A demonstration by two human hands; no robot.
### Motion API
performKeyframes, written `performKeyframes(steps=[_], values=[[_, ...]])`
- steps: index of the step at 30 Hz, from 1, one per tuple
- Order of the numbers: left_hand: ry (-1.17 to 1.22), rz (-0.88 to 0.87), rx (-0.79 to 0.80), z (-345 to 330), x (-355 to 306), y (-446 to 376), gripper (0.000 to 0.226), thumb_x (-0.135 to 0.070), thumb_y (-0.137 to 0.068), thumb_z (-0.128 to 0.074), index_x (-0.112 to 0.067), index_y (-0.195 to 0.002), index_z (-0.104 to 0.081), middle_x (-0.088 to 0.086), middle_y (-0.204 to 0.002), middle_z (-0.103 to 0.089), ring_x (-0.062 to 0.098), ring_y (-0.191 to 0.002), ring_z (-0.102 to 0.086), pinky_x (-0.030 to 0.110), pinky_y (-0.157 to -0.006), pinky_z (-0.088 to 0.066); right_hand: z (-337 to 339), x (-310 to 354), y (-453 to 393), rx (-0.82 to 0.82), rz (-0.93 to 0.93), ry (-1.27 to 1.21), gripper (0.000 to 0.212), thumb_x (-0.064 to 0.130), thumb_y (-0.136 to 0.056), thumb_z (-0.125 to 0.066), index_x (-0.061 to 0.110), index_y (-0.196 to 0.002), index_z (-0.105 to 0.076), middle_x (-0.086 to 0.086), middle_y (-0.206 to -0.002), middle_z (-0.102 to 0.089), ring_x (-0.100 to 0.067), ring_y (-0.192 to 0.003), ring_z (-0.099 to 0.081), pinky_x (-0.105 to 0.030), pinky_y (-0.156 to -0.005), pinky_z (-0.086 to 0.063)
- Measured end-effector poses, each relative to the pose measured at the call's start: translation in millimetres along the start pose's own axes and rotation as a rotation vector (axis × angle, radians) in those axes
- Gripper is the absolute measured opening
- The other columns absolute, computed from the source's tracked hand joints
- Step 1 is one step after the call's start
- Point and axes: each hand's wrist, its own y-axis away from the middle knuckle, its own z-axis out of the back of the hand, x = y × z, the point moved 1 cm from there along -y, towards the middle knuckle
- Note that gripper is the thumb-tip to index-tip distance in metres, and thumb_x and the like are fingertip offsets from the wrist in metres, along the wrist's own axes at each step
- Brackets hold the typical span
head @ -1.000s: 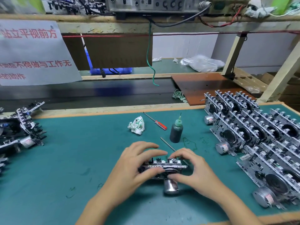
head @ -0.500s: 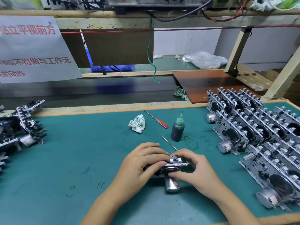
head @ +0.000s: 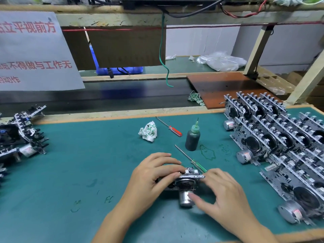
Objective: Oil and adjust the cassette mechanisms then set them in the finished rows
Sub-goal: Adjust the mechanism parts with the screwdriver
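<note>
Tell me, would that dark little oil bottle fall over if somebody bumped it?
Probably, yes. The oil bottle stands upright on the green mat, tall and narrow with a thin pointed nozzle, so a nudge near the top could likely tip it. It is round, so once down it might roll. It looks like soft plastic, so it likely would not break.

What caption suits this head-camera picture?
Left hand and right hand work a cassette mechanism beside the oil bottle and finished rows.
</note>
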Motion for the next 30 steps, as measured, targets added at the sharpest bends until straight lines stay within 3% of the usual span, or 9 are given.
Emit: performKeyframes(steps=[6, 10, 13, 16, 21, 25, 28, 30], values=[[0.002, -0.009, -0.001, 0, -2, -2, 0.026, -0.037, -0.091, -0.051, -0.030, -0.097, -0.075, -0.022, -0.107, -0.065, 0.000, -0.111, -0.052, 0.015, -0.095, -0.039, 1, -4, -5, 0.053, -0.023, -0.038, 0.037, 0.058, -0.071, -0.057, 0.023, -0.076, -0.068, 0.017, -0.079, -0.060, -0.004, -0.081, -0.050, -0.020, -0.072, -0.038], [0.013, -0.006, 0.008, 1, -2, -1, 0.026, -0.038, -0.091, -0.051, -0.032, -0.100, -0.074, -0.022, -0.106, -0.065, 0.000, -0.111, -0.052, 0.016, -0.095, -0.039, 0, -2, -18, 0.200, -0.168, -0.451, 0.044, 0.055, -0.065, -0.068, 0.040, -0.106, -0.062, 0.022, -0.102, -0.058, -0.003, -0.106, -0.052, -0.015, -0.089, -0.037], [0.025, 0.001, 0.022, 2, -2, 1, 0.026, -0.039, -0.091, -0.050, -0.036, -0.104, -0.072, -0.021, -0.102, -0.066, 0.001, -0.111, -0.051, 0.017, -0.095, -0.038, -6, 1, -26, 0.241, -0.123, -0.622, 0.035, 0.037, -0.066, -0.076, 0.037, -0.099, -0.064, 0.017, -0.104, -0.060, -0.012, -0.107, -0.054, -0.019, -0.093, -0.039], [-0.030, -0.006, 0.019, 2, -2, 0, 0.027, -0.040, -0.092, -0.048, -0.037, -0.104, -0.072, -0.021, -0.112, -0.062, 0.003, -0.116, -0.047, 0.018, -0.098, -0.035, -9, -1, -29, 0.234, -0.144, -0.699, 0.028, 0.027, -0.064, -0.079, 0.031, -0.089, -0.067, 0.016, -0.100, -0.062, -0.013, -0.105, -0.055, -0.020, -0.092, -0.039], [0.036, -0.037, 0.067, 1, 0, 1, 0.025, -0.038, -0.091, -0.052, -0.035, -0.103, -0.073, -0.024, -0.115, -0.063, 0.000, -0.123, -0.045, 0.013, -0.100, -0.033, -6, -1, -26, 0.249, -0.155, -0.700, 0.032, 0.038, -0.059, -0.079, 0.036, -0.089, -0.067, 0.016, -0.100, -0.059, -0.011, -0.101, -0.056, -0.015, -0.087, -0.039], [0.061, -0.024, 0.081, 0, 1, 0, 0.024, -0.038, -0.090, -0.052, -0.035, -0.102, -0.073, -0.026, -0.110, -0.064, -0.003, -0.122, -0.046, 0.012, -0.098, -0.035, 1, -1, -29, 0.297, -0.182, -0.687, 0.031, 0.022, -0.063, -0.085, 0.033, -0.088, -0.070, 0.018, -0.101, -0.059, -0.011, -0.104, -0.057, -0.022, -0.093, -0.040], [0.025, -0.014, 0.107, 1, 3, -2, 0.026, -0.046, -0.092, -0.047, -0.045, -0.113, -0.061, -0.030, -0.115, -0.060, -0.004, -0.123, -0.044, 0.013, -0.099, -0.035, 10, -6, -25, 0.319, -0.189, -0.548, 0.048, 0.047, -0.064, -0.077, 0.041, -0.109, -0.064, 0.025, -0.109, -0.059, -0.005, -0.114, -0.052, -0.019, -0.097, -0.037], [0.013, -0.020, 0.122, 1, 3, -2, 0.026, -0.053, -0.093, -0.042, -0.050, -0.115, -0.057, -0.030, -0.118, -0.058, -0.005, -0.124, -0.044, 0.013, -0.099, -0.035, 15, -11, -18, 0.287, -0.141, -0.312, 0.054, 0.064, -0.065, -0.064, 0.040, -0.114, -0.065, 0.031, -0.105, -0.060, 0.004, -0.111, -0.048, -0.016, -0.094, -0.036]])
